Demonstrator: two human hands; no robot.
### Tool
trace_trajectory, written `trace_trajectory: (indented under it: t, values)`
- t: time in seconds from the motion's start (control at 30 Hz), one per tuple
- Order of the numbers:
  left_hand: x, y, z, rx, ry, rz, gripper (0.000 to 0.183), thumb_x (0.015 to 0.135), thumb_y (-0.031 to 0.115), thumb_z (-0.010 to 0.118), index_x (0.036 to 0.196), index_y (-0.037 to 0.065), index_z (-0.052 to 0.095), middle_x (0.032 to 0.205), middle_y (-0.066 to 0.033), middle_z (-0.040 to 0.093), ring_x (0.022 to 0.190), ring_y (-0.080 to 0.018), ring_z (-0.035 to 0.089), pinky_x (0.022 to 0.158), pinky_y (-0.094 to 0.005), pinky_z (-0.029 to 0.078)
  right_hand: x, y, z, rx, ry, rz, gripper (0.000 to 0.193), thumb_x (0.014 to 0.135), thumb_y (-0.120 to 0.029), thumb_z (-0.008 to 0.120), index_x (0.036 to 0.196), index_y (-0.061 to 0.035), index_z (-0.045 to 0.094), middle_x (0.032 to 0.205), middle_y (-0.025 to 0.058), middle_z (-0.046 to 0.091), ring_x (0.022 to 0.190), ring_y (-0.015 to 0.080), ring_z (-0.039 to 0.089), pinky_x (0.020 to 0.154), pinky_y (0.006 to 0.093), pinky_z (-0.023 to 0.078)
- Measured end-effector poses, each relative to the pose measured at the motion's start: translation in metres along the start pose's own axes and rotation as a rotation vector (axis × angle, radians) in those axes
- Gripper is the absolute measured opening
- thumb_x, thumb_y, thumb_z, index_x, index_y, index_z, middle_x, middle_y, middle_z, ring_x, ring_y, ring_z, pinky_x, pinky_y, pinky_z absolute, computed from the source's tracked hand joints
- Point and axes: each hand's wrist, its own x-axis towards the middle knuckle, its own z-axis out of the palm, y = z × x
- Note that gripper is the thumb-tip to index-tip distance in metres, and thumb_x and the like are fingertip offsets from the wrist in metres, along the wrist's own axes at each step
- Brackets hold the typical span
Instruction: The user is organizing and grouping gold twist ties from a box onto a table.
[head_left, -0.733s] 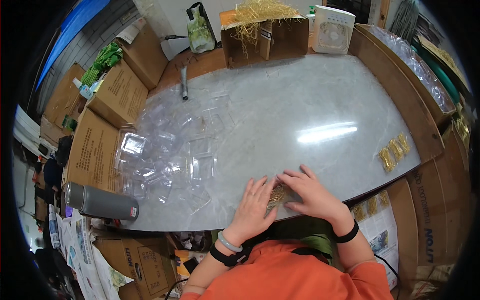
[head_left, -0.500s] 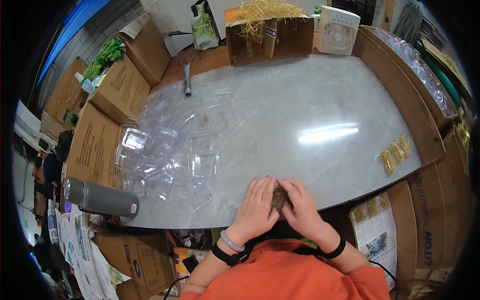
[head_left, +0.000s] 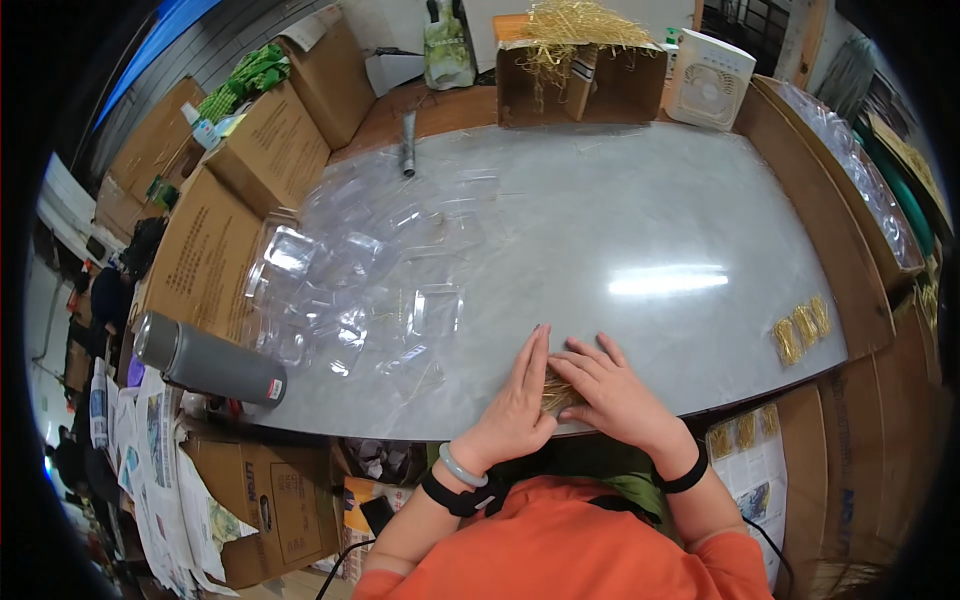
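One bundle of gold strands lies between the left hand and right hand, both close against it, though I cannot tell if either clamps it; clear plastic trays lie left of the grip

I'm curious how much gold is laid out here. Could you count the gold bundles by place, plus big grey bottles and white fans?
Gold bundles on the table: 3
Gold bundles on newspaper below: 3
Gold bunch by the left hand and right hand, partly covered: 1
Big grey bottle: 1
White fan: 1
Total: 9
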Motion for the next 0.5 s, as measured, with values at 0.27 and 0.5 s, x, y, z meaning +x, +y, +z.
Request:
trace_trajectory:
  t: [0.27,0.5]
  values:
    - [-0.021,0.012,-0.028,0.248,-0.031,-0.207,0.082,0.081,0.015,0.078,0.149,-0.003,0.036,0.146,-0.0247,0.04,0.134,-0.0437,0.041,0.11,-0.0484,0.038,-0.012,-0.002,0.008,0.178,0.228,0.094,0.053,0.084,-0.012,0.076,0.132,-0.0042,0.055,0.132,0.0155,0.056,0.125,0.0379,0.053,0.107,0.0447,0.047]
    - [-0.013,0.012,-0.021,0.289,0.076,-0.346,0.052,0.083,0.012,0.077,0.128,-0.005,0.056,0.121,-0.0207,0.055,0.111,-0.0415,0.056,0.095,-0.0452,0.048,-0.008,0.003,0.016,-0.061,0.158,-0.086,0.05,0.085,-0.008,0.071,0.133,-0.0032,0.056,0.14,0.0173,0.054,0.128,0.0389,0.053,0.105,0.0458,0.048]
